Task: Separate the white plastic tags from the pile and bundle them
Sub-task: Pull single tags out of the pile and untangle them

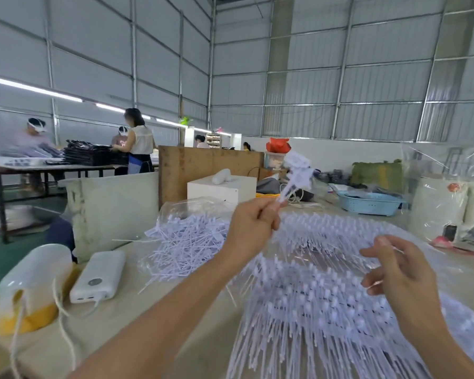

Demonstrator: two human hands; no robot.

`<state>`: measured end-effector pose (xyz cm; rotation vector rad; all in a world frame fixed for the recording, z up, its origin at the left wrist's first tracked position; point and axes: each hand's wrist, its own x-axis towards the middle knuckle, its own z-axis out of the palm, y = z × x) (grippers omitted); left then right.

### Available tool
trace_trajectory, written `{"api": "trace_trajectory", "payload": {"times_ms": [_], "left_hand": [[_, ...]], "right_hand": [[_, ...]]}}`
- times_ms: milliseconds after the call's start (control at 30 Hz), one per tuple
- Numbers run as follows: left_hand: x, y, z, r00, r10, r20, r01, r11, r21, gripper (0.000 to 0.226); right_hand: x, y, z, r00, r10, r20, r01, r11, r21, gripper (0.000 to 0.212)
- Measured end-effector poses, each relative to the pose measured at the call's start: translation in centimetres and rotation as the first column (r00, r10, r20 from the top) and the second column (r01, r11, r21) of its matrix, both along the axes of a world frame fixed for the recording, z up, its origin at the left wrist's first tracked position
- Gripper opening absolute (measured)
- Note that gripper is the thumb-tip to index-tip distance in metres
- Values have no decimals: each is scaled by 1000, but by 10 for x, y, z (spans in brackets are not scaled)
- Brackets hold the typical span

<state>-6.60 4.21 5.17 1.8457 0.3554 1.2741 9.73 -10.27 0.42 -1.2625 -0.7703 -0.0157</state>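
A broad pile of white plastic tags (312, 291) covers the table in front of me, their thin stems fanned toward the near edge. My left hand (253, 225) is raised above it and grips a small bunch of tags (297, 170) by the stems, heads pointing up and away. My right hand (400, 274) hovers over the right side of the pile with fingers loosely curled, and thin tag stems run between thumb and fingers. A second loose heap of tags (186, 242) lies to the left, spilling from a clear plastic bag (192, 207).
A white power bank (99, 277) and a white-and-yellow device (30, 285) with cords sit at the table's left. A blue basket (370, 205), white box (222, 188) and wrapped goods (443, 206) stand behind. Several people work at a far table (52, 166).
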Motion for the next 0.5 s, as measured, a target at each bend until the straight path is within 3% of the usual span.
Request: {"api": "trace_trajectory", "payload": {"times_ms": [67, 133, 233, 300, 500], "left_hand": [[-29, 36, 2, 978, 200, 54, -201, 979, 18, 27], [-59, 72, -6, 910, 402, -106, -395, 915, 80, 27], [-95, 120, -33, 610, 564, -556, -566, 802, 193, 26], [-107, 136, -49, 411, 577, -705, -596, 756, 271, 28], [-92, 154, -46, 136, 689, -712, -565, 644, 516, 30]], "right_hand": [[1, 2, -4, 1000, -6, -19, 5, 999, -51, 26], [3, 4, -7, 999, -8, -31, 5, 994, -105, 25], [5, 6, -10, 999, -5, -41, -2, 985, -170, 21], [6, 7, -12, 999, -3, -47, -7, 976, -217, 20], [5, 11, -15, 1000, -2, -24, -5, 952, -307, 20]]}}
